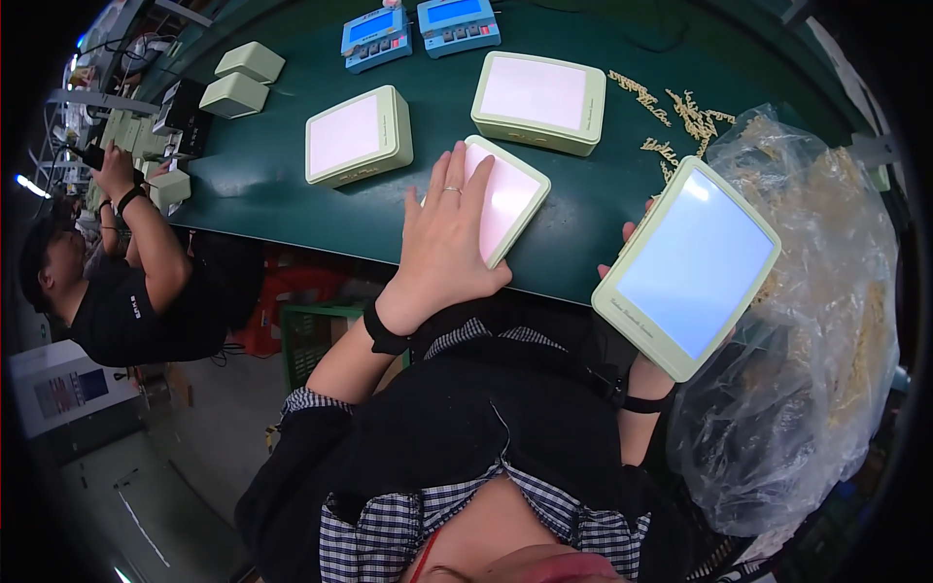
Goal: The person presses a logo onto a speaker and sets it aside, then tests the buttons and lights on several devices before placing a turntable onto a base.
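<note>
My left hand lies spread over a pale green, thick-framed display box with a lit pinkish panel, near the table's front edge. Its fingers stretch across the panel, and the thumb rests by the near corner. My right hand grips a similar display from behind, raised and tilted past the table's edge. That panel glows bluish white; most of the hand is hidden behind it. Two more lit displays stand on the table: one at the left and one farther back.
Two blue instruments with screens stand at the back of the green table. Pale script-shaped cutouts lie at the right, beside a large clear plastic bag. Pale green casings sit far left, near a co-worker.
</note>
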Tool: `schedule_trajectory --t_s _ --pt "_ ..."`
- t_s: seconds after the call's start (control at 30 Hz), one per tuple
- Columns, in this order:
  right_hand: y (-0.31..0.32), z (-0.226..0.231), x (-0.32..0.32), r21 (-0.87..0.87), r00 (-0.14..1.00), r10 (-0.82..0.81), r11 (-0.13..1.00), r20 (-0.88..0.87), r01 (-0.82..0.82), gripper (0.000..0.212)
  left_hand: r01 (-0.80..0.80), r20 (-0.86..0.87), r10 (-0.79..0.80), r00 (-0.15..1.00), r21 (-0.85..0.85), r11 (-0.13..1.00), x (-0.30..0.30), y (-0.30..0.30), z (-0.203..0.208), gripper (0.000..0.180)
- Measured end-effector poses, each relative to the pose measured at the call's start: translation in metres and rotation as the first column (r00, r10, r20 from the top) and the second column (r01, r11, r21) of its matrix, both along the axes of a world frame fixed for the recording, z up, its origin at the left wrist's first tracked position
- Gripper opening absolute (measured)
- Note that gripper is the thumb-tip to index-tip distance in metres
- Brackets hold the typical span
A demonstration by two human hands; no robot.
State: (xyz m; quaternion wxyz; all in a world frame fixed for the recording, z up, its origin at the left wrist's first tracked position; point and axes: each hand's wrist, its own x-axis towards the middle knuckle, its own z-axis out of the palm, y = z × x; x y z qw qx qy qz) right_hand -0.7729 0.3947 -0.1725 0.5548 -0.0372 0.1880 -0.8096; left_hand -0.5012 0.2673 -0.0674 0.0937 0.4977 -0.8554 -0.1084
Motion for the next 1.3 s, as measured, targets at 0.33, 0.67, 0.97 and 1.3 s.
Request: schedule_trajectory --t_s 0.33,0.67,0.97,1.3 --pt "-0.043 0.070 0.037 -0.401 0.941 0.334 0.856 -0.053 -0.326 0.082 -0.035 -0.014 0.035 0.999 0.021 0.999 -0.002 0.000 -0.001 0.107" --pt "-0.031 0.088 0.046 -0.170 0.960 0.276 0.945 -0.044 -0.279 0.081 -0.096 -0.085 0.088 0.993 -0.099 0.990 -0.006 0.003 -0.011 0.098" --pt "-0.034 0.081 0.044 -0.209 0.952 0.302 0.928 -0.056 -0.307 0.081 -0.056 -0.109 0.049 0.993 -0.064 0.996 -0.001 0.004 -0.008 0.102" --pt "-0.039 0.078 0.044 -0.320 0.935 0.352 0.881 -0.048 -0.349 0.082 -0.033 -0.061 0.035 0.997 0.045 0.998 0.004 0.004 0.003 0.109"
